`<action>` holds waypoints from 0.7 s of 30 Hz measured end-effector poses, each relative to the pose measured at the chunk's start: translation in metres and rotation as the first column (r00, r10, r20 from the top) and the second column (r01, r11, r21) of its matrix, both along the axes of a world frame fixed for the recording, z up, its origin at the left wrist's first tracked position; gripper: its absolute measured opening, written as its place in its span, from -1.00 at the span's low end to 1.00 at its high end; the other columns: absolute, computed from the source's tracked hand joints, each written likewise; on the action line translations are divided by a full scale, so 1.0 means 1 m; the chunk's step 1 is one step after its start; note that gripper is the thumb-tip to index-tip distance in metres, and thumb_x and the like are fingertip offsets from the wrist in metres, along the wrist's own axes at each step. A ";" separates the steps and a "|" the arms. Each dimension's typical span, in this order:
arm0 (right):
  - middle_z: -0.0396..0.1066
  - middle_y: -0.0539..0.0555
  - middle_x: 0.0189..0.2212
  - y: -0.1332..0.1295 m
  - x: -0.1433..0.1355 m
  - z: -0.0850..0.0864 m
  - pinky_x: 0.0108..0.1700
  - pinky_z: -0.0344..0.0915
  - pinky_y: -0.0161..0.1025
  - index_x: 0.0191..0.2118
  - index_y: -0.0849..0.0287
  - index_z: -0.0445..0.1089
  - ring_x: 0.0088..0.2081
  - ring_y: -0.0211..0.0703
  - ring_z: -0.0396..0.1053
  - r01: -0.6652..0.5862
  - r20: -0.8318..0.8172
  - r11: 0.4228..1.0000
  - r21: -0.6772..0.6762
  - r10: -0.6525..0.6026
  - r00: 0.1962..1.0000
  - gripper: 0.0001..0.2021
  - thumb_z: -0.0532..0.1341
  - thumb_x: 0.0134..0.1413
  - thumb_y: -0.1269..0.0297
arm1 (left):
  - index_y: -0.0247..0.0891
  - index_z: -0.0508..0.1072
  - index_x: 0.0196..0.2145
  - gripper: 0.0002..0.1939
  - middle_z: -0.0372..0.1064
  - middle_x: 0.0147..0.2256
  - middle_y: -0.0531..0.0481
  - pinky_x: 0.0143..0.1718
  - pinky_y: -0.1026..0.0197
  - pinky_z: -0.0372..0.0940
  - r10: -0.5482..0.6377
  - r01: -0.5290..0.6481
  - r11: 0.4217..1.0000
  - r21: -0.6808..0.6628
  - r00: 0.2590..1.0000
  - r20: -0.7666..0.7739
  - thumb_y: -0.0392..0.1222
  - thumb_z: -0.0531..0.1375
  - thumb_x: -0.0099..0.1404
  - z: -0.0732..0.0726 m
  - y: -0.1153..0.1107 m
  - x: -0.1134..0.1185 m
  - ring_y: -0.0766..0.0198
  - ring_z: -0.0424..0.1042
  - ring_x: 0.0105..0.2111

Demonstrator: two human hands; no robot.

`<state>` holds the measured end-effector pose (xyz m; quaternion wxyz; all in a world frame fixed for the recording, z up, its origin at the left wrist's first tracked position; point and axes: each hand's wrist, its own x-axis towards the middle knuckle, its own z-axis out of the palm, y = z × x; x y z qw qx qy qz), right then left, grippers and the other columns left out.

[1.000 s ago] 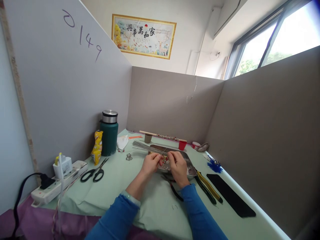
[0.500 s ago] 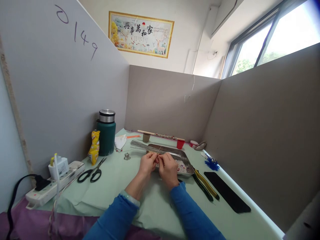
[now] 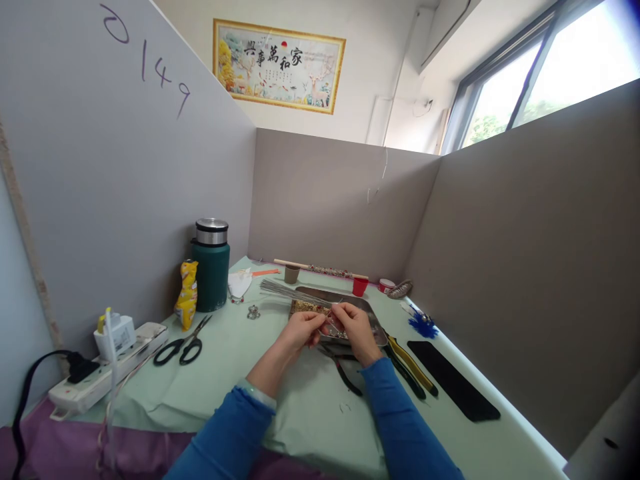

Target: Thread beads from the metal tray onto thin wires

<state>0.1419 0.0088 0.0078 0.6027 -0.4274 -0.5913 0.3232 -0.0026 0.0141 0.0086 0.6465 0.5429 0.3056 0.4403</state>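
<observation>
Over the near side of a metal tray [image 3: 376,319], my left hand [image 3: 301,331] is closed, thumb against fingertips. My right hand [image 3: 356,328] is closed in a pinch a little to its right. Something thin, with a bit of red by it, shows between the fingertips, too small to make out. Gold-coloured beads [image 3: 311,307] lie in the tray behind my hands. A bundle of thin straight wires [image 3: 285,291] lies across the tray's far left edge. Under my right wrist, dark-handled pliers [image 3: 349,377] lie partly hidden on the green cloth.
Scissors [image 3: 186,347], a green flask [image 3: 211,277], a yellow packet [image 3: 187,293] and a power strip [image 3: 145,337] stand or lie at left. Yellow-and-green-handled pliers [image 3: 413,367] and a black strip [image 3: 453,380] lie at right. A red cup [image 3: 360,287] and brown cup [image 3: 291,274] stand behind the tray.
My hands have drawn apart slightly, the right one shifting to the right. More of the gold beads and the dark-handled pliers now show. The view has shifted slightly.
</observation>
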 end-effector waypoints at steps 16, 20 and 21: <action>0.21 -0.06 -0.64 0.000 0.001 -0.001 -0.57 -0.03 -0.37 -0.48 0.22 0.35 -0.60 -0.34 0.06 -0.058 -0.037 0.998 -0.017 0.057 0.998 -0.68 0.17 -0.01 0.02 | -0.43 0.42 -0.39 -0.71 0.40 -0.46 -0.10 -0.63 0.33 0.24 -0.059 0.058 0.997 -0.046 0.998 -0.002 -0.08 0.25 0.07 0.003 -0.003 -0.005 0.40 0.32 -0.64; 0.29 -0.02 -0.57 0.007 0.010 -0.005 -0.55 0.04 -0.35 -0.33 0.21 0.41 -0.58 -0.28 0.15 0.108 -0.015 0.994 -0.020 -0.108 0.994 -0.64 0.11 0.01 -0.02 | -0.42 0.42 -0.43 -0.75 0.35 -0.52 -0.03 -0.67 0.36 0.18 0.114 -0.111 0.992 -0.057 0.991 0.068 -0.12 0.24 0.07 0.004 0.001 -0.006 0.44 0.26 -0.68; 0.30 -0.01 -0.57 0.009 0.014 -0.006 -0.54 0.07 -0.34 -0.33 0.21 0.41 -0.57 -0.27 0.17 0.189 0.042 0.982 -0.001 -0.189 0.981 -0.65 0.11 0.01 0.00 | -0.42 0.42 -0.43 -0.76 0.34 -0.53 -0.02 -0.68 0.36 0.17 0.144 -0.138 0.988 -0.069 0.987 0.076 -0.13 0.24 0.07 0.005 0.001 -0.006 0.45 0.25 -0.69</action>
